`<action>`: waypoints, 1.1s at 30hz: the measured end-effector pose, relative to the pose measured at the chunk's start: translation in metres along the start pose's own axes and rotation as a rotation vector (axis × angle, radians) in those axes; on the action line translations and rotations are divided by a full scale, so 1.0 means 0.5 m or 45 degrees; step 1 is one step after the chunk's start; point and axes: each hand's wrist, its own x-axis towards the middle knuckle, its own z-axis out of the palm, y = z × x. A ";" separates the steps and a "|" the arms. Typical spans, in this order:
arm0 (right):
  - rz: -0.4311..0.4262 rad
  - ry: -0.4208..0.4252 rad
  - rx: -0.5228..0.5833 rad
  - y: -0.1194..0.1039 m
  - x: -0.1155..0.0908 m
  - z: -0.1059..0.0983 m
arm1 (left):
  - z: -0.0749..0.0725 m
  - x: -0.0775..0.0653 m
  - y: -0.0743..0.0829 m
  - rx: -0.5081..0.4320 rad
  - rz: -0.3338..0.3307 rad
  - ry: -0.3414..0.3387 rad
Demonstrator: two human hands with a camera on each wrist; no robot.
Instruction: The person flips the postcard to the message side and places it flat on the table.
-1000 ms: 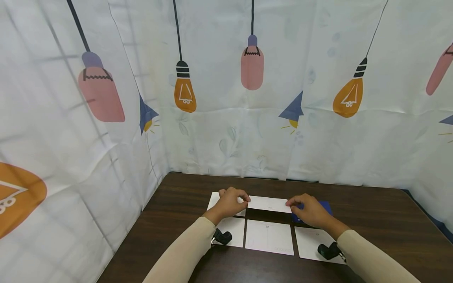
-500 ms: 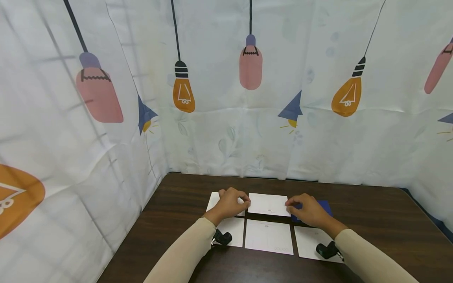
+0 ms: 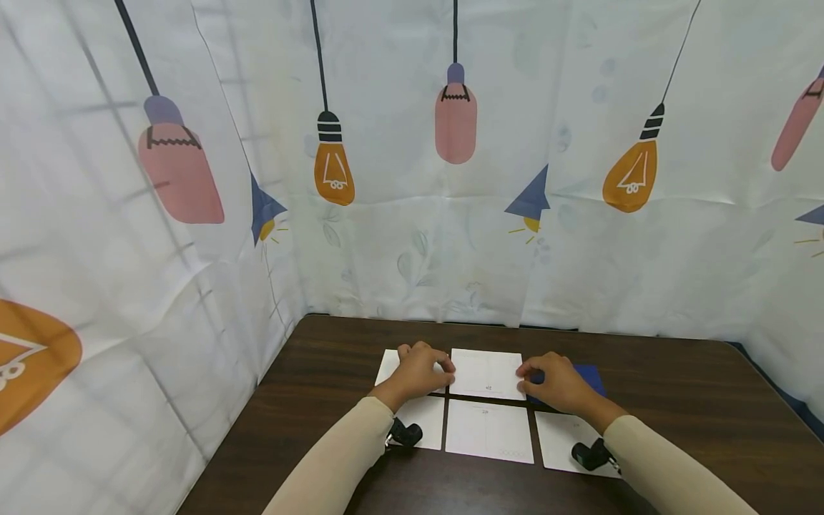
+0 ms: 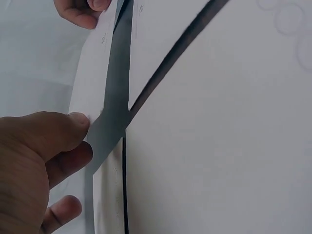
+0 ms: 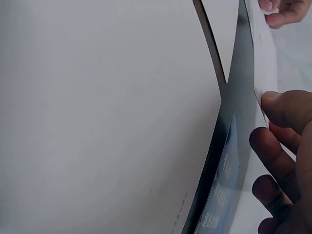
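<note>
Both hands hold one white card (image 3: 487, 373) in the middle of the back row by its side edges. My left hand (image 3: 415, 368) pinches its left edge between thumb (image 4: 73, 124) and forefinger. At the opposite edge, my right hand (image 3: 558, 383) does the same, its thumb (image 5: 278, 105) on the face. Small faint markings show near the card's front edge. Another white card (image 3: 388, 363) lies partly hidden under the left hand. A blue card (image 3: 590, 377) with pale lettering, visible in the right wrist view, lies under the right hand.
Nearer the body is a front row: a left white card (image 3: 426, 418), a middle one (image 3: 489, 431) and a right one (image 3: 566, 435). Narrow gaps separate them. All lie on a dark wooden table (image 3: 695, 408) backed by a lamp-print curtain (image 3: 412, 236).
The held card was steeply tilted and looked narrow; now it lies flatter, with its front edge lowered close to the front row. The right hand has shifted slightly left.
</note>
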 end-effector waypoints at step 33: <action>-0.083 0.024 -0.197 -0.007 0.009 0.009 | 0.018 0.004 0.007 0.199 -0.022 0.016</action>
